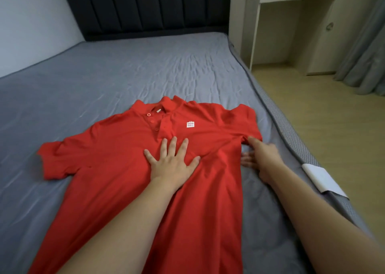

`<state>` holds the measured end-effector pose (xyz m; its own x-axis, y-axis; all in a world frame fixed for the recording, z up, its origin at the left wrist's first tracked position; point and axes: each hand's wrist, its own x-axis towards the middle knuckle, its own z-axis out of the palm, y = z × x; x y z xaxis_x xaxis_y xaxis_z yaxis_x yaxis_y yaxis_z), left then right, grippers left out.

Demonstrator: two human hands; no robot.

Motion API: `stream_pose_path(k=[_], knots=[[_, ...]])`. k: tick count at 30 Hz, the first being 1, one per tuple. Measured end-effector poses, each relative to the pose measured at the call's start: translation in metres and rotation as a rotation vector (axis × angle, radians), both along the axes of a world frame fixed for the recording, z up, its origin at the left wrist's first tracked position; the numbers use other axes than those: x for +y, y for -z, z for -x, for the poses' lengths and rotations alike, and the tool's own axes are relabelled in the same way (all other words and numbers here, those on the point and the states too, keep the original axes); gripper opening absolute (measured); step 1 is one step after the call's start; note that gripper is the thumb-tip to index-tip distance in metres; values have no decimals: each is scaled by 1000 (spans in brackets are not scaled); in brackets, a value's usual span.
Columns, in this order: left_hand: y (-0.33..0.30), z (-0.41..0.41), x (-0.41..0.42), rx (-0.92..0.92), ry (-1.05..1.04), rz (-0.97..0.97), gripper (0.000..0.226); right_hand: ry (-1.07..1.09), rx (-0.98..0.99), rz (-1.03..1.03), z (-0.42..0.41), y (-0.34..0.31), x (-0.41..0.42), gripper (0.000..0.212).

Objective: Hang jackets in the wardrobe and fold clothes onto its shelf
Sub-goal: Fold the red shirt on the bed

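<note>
Red polo shirt (129, 180) reads "MINISO"; left hand (173, 163) presses it flat, grip released, right hand (260, 157) likewise.

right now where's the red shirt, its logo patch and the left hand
red shirt (116, 182): head view, lower front panel
logo patch (190, 124): head view, middle of the white chest patch
left hand (174, 162): head view, back of the hand

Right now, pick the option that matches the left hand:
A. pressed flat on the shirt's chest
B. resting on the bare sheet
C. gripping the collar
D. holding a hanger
A: the left hand lies with its fingers spread flat on the chest of the red polo shirt, just below the button placket.
</note>
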<state>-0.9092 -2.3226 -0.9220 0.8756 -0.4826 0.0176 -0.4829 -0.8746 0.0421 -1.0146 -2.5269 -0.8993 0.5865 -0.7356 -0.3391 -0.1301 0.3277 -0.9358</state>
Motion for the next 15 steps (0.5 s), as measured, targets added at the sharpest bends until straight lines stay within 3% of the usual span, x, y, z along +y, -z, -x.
stream_pose_path(k=[4, 6, 8, 12, 15], knots=[[-8, 16, 21, 95, -12, 33, 73, -449, 206, -89, 31, -15, 41, 15], [-7, 28, 41, 103, -6, 51, 71, -550, 246, -174, 45, -21, 55, 18], [-6, 34, 63, 103, -22, 53, 71, -468, 278, -139, 59, -30, 61, 15], [-20, 31, 93, 158, -78, -23, 71, -206, 319, 154, 82, -51, 39, 28], [-24, 33, 103, 174, -89, -67, 70, -438, 319, -76, 103, -57, 59, 32]])
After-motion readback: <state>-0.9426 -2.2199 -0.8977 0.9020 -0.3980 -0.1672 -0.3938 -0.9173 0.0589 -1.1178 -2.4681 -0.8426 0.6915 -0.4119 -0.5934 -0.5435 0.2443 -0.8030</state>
